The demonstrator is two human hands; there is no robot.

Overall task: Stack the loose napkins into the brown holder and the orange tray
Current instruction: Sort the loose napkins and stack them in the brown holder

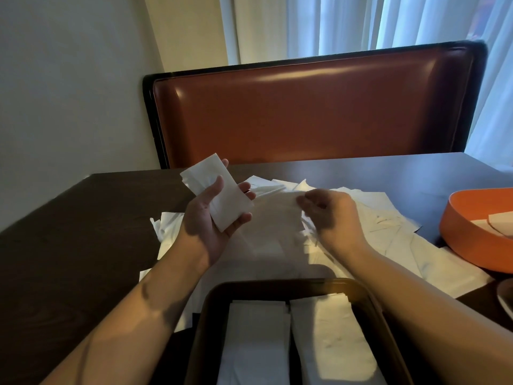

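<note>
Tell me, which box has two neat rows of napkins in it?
The brown holder, right in front of the person, has two tidy rows side by side. The orange tray at the right edge shows only a few napkins lying at its bottom.

Nothing here can be read — no print, label, brand, number or sign shows on any surface in view.
</note>
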